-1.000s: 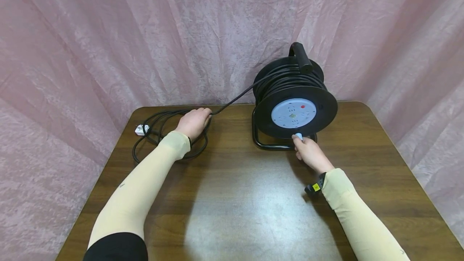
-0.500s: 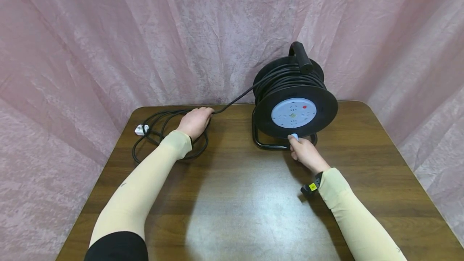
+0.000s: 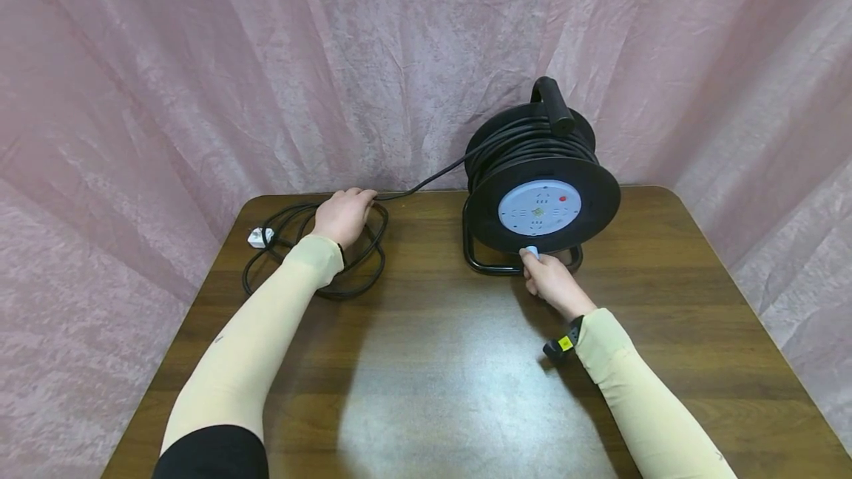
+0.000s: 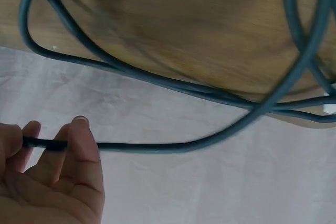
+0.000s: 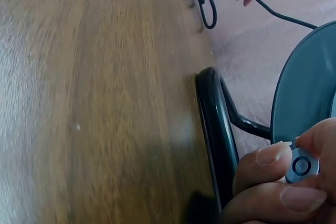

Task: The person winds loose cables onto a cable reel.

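A black cable reel (image 3: pixel 602 202) with a pale blue socket panel (image 3: pixel 522 207) stands upright at the back right of the table. Between thumb and fingers, my right hand (image 3: pixel 558 285) pinches the small light-blue winding knob (image 5: pixel 301 166) at the reel's lower front rim. My left hand (image 3: pixel 342 218) holds the black cable (image 3: pixel 439 175) above the table's back left; in the left wrist view the cable (image 4: pixel 152 148) runs between the thumb and bent fingers. From there it slopes up to the wound turns on the reel.
Loose loops of cable (image 3: pixel 359 288) lie on the table around and below the left hand. A white plug (image 3: pixel 260 237) rests at their left. The reel's black tube stand (image 3: pixel 495 270) sits on the wooden table (image 3: pixel 433 361), and a pink curtain (image 3: pixel 399 72) hangs behind.
My right hand has moved left along with the knob, and the socket panel's red button has turned clockwise. My left hand first edged right, then shifted left with the cable.
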`<state>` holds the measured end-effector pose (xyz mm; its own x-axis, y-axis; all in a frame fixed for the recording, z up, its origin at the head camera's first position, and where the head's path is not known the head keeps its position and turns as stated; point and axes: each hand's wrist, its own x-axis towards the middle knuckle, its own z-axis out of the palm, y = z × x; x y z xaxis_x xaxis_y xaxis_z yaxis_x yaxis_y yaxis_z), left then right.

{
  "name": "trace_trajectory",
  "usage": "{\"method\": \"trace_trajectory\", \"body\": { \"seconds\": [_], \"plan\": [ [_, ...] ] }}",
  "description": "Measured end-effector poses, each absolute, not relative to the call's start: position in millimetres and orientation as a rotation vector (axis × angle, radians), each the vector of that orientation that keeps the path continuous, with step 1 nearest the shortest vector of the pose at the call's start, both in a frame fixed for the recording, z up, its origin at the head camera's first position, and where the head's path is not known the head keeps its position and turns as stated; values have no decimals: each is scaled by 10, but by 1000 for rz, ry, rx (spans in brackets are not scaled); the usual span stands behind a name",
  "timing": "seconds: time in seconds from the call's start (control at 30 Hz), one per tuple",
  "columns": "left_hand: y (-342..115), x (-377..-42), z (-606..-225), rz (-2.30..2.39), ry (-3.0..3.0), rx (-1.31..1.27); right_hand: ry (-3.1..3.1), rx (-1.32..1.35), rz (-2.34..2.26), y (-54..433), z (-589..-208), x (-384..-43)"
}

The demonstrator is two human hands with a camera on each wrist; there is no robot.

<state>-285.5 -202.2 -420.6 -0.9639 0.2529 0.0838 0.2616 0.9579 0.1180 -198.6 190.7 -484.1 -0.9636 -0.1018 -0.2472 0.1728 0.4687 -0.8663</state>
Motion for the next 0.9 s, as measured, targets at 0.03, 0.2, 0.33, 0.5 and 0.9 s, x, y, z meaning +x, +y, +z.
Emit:
{"method": "trace_trajectory", "body": {
  "seconds": [0.03,0.2,0.33,0.5,0.9],
  "plan": [
    [-2051,-2862,-4214,-203,-3048,-375,2454,60,-1495,1892,-4842,-1986],
    [-2202,-2902,-4291,-253,-3086,-262,2447,43,-1481,1825,-4845,-1993],
    [-2260,-2939,-4329,-294,-3096,-245,2422,54,-1489,1790,-4845,-2000],
    [-2274,-2937,-4302,-301,-3144,-188,2406,46,-1501,1740,-4856,-2004],
    [-2343,-2856,-4277,-319,-3226,-122,2372,53,-1556,1611,-4823,-1999]
  ]
}}
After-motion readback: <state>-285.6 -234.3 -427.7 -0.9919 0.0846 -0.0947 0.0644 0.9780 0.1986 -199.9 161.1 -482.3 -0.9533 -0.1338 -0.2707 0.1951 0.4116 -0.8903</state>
